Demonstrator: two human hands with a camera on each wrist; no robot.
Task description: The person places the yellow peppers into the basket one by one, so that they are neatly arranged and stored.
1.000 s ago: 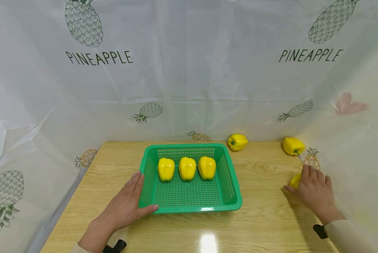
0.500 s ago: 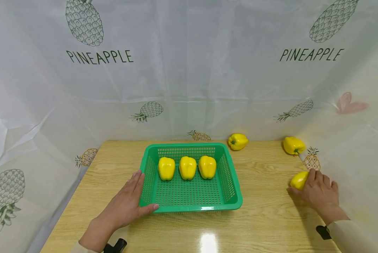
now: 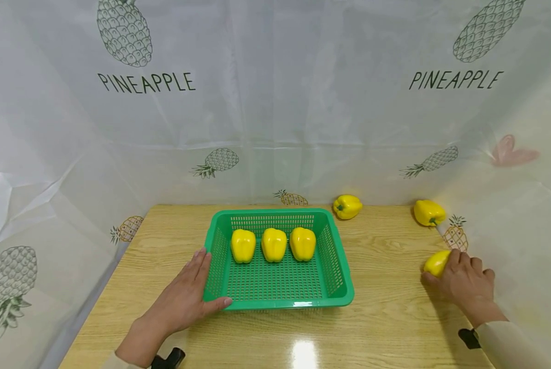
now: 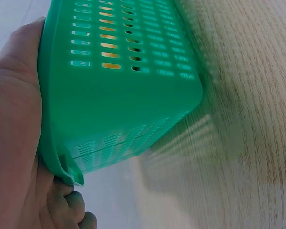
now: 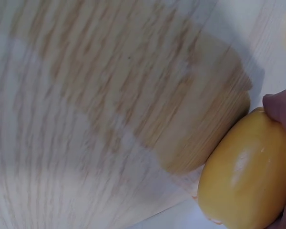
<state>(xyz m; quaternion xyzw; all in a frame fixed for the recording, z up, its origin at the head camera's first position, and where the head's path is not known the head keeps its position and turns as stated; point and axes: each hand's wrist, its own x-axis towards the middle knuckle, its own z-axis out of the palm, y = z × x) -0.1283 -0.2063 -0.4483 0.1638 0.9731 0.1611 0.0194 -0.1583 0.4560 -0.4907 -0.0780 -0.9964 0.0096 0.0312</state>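
A green plastic basket (image 3: 282, 305) stands on the wooden table with three yellow bell peppers (image 3: 274, 245) in a row inside. The left hand (image 3: 178, 302) rests on the basket's near left corner, thumb along the front rim and fingers along the left side; the left wrist view shows the hand (image 4: 16, 129) against the rim (image 4: 46, 95). At the table's right side the right hand (image 3: 469, 282) grips a yellow pepper (image 3: 436, 263) lying on the table. In the right wrist view fingers (image 5: 280, 106) curl round the ends of that pepper (image 5: 245, 174).
Two more yellow peppers lie along the table's back edge, one behind the basket's right corner (image 3: 347, 206) and one at the far right corner (image 3: 429, 212). A pale printed curtain (image 3: 275, 113) hangs behind the table and along both sides.
The right hand has shifted slightly to the right and down, and more of its pepper shows. The left hand and the basket stay in place.
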